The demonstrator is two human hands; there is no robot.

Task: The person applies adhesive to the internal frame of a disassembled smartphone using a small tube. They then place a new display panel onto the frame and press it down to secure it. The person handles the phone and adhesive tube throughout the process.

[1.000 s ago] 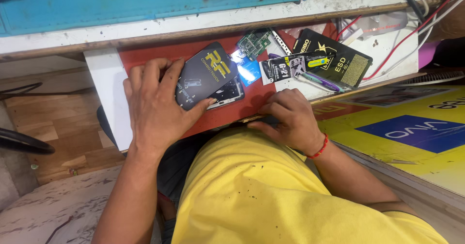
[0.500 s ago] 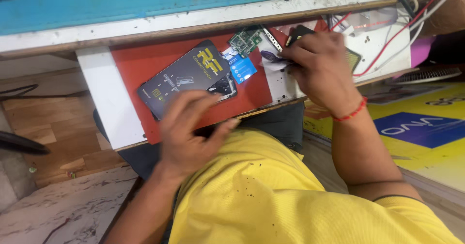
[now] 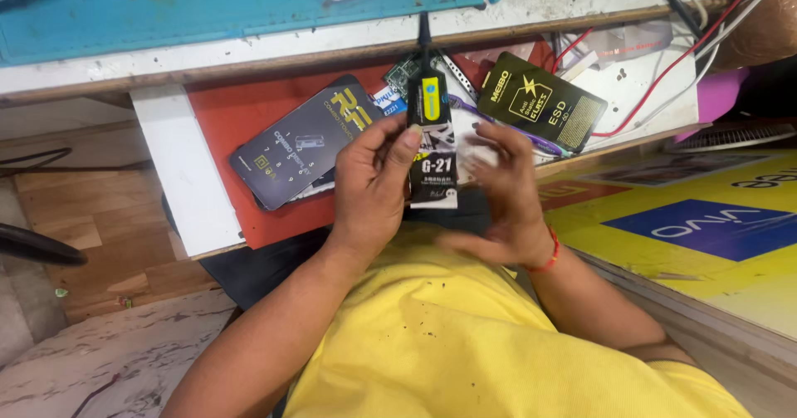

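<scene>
Left hand fingers clamped on a black-and-yellow glue tube, upright between both hands. Right hand fingers loosely curled beside it, touching the tube's edge. Beyond the fingers, an open red drawer holding dark packets.

Person wears a plain yellow cotton T-shirt (short sleeves, small dark specks on the front). 1 thin red thread band on the right wrist. Both forearms bare.
</scene>
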